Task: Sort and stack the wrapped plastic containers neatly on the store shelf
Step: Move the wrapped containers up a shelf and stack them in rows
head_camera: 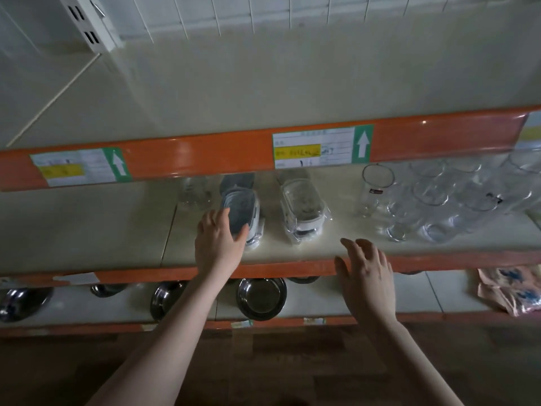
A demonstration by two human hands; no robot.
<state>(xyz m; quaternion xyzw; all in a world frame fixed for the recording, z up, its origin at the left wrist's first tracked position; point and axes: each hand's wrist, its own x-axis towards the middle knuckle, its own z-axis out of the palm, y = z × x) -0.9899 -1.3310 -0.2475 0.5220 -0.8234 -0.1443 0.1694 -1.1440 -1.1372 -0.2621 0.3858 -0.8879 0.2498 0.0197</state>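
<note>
In the middle of the frame, the left hand [218,241] is curling its fingers and thumb around the near end of a wrapped blue-lidded container [240,210], which is sitting on what looks like another wrapped unit on the cream store shelf [292,253]. Just to the right of it, a second stack of wrapped clear containers [304,213] is standing apart, untouched. The right hand [366,273] is hovering at the shelf's front edge with fingers spread and relaxed, gripping nothing — it seems to be readying to help. The main risk, as I judge it, is the slippery film: the left hand is gripping only one end, so the container could be sliding off the unit below or twisting as it is lifted. The loose wrap could also be snagging on the neighbouring stack and dragging it askew. To the right, a tall clear glass [373,189] and a cluster of drinking glasses [433,206] are standing near; a wide sweep of the right hand could be knocking them over. Below, steel bowls [262,297] are sitting where a dropped container would land.
</note>
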